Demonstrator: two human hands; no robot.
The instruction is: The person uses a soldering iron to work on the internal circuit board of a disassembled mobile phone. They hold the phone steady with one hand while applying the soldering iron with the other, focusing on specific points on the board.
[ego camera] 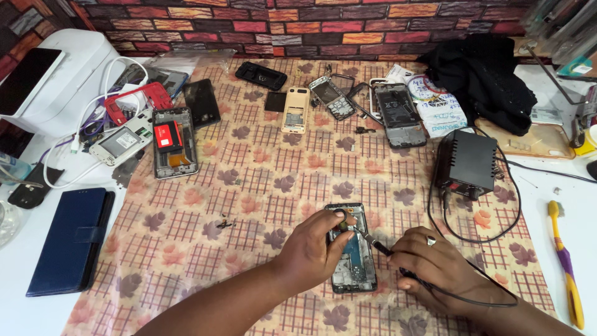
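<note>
- The opened smartphone lies face down with its back off, low and centre on the patterned tablecloth, board and blue innards showing.
- Left hand sits on the phone's upper half, thumb and fingers pinched together on something small and dark near the top edge. Too small to tell what it is.
- Right hand is closed around a soldering iron, held like a pen, with the tip angled in toward the top of the board, right by the left fingertips.
- The iron's cord runs under the right wrist and loops back up to the black soldering station just to the upper right.
- Risk as I see it: the tip is really close to those left fingers, so one slip means a burn. Lingering on the board could probably lift a pad or cook a nearby part too.
- That slack cord could snag on the wrist and jerk the tip sideways.
- A few tiny screws sit loose on the cloth left of the phone, easy to sweep off with a forearm.
- Further out: stripped phone frames and boards along the top, a navy wallet case at left, a purple and yellow toothbrush at far right.
</note>
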